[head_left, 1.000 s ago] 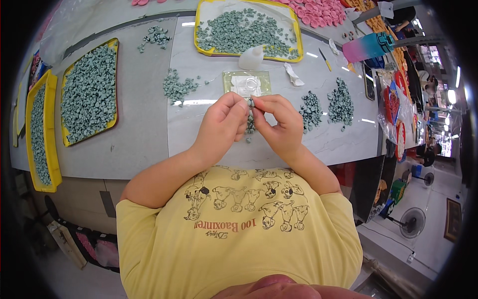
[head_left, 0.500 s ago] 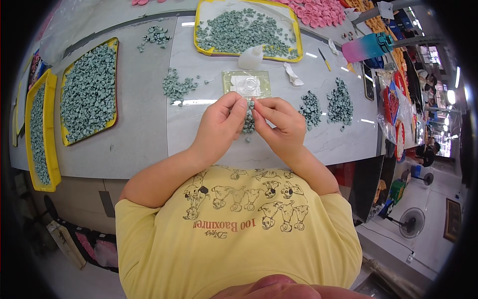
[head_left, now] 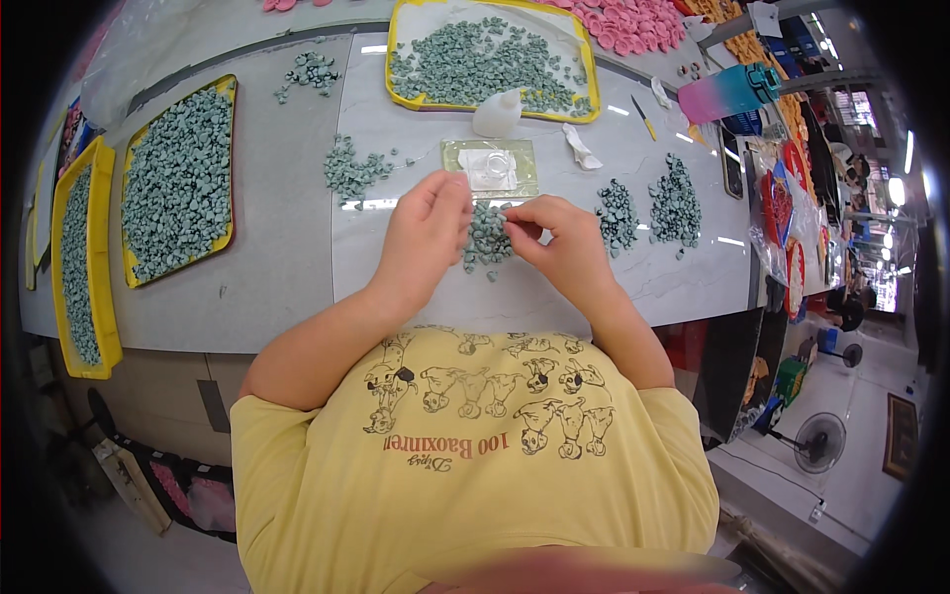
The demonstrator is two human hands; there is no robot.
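Both my hands are over a small pile of grey-green pieces (head_left: 487, 238) on the pale worktable (head_left: 297, 257). My left hand (head_left: 424, 238) is at the pile's left edge with its fingers curled inward; what lies inside them is hidden. My right hand (head_left: 562, 243) is at the pile's right edge, its thumb and fingertips pinched on one small grey-green piece. Just beyond the pile lies a flat clear dish (head_left: 490, 166) with a white bit on it.
A yellow tray (head_left: 396, 59) of grey-green pieces sits at the back, with a white bottle (head_left: 497, 114) in front of it. Two more full yellow trays (head_left: 230, 158) (head_left: 104, 297) stand at the left. Loose piles (head_left: 351, 170) (head_left: 618, 213) (head_left: 676, 203) flank my hands.
My hands were pressed together on one piece above the pile. They have drawn apart and dropped to the pile's two sides.
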